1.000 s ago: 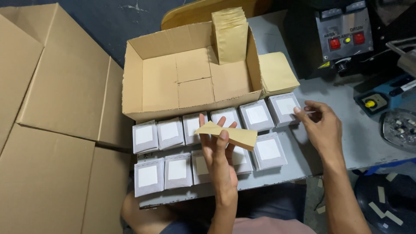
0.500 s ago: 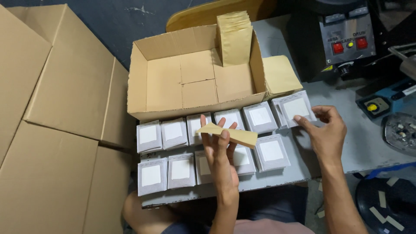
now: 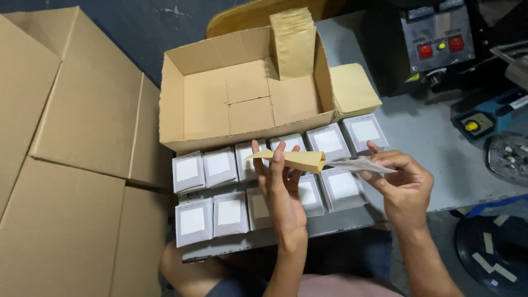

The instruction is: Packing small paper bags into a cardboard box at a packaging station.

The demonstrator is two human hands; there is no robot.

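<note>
My left hand (image 3: 281, 190) holds a tan paper envelope (image 3: 294, 159) flat over the table, its mouth facing right. My right hand (image 3: 400, 184) pinches a flat grey packet with a white label (image 3: 360, 165), and the packet's end touches the envelope's mouth. Below both hands lie two rows of the same grey packets (image 3: 219, 166) on the grey table (image 3: 434, 143). Behind them stands an open cardboard box (image 3: 242, 102) with a stack of tan envelopes (image 3: 294, 44) leaning in its right corner.
More tan envelopes (image 3: 352, 88) lie right of the box. A black machine with red buttons (image 3: 437, 38) and a blue device (image 3: 484, 118) stand at the right. Flat cardboard sheets (image 3: 66, 165) cover the left. A round stool (image 3: 495, 253) is at bottom right.
My right hand picked a grey packet from the upper right of the rows and brought it left to the envelope's mouth. My left hand kept the envelope in place.
</note>
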